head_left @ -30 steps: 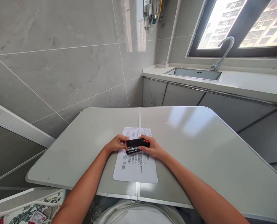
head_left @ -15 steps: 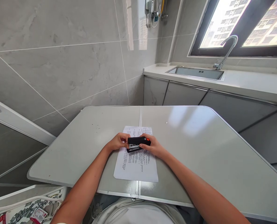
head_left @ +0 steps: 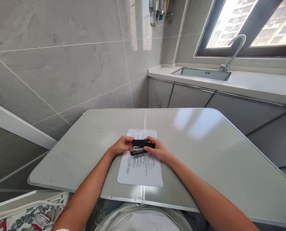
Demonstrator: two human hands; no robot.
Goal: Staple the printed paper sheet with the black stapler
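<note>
A black stapler (head_left: 141, 146) with an orange tip at its right end is held just above a printed sheet of paper (head_left: 140, 165) lying on the grey folding table (head_left: 205, 150). My left hand (head_left: 121, 146) pinches the stapler's left end, where the metal part shows. My right hand (head_left: 157, 150) grips its right end with fingers curled around the body. Both hands are closed on it.
A counter with a steel sink (head_left: 202, 74) and tap (head_left: 234, 51) runs along the back right under a window. Tiled wall stands behind the table. A basket (head_left: 24, 215) with packets sits at the lower left, beside my lap.
The hands and stapler have stayed over the paper's upper part; the stapler looks slightly more closed. The camera shifted a little.
</note>
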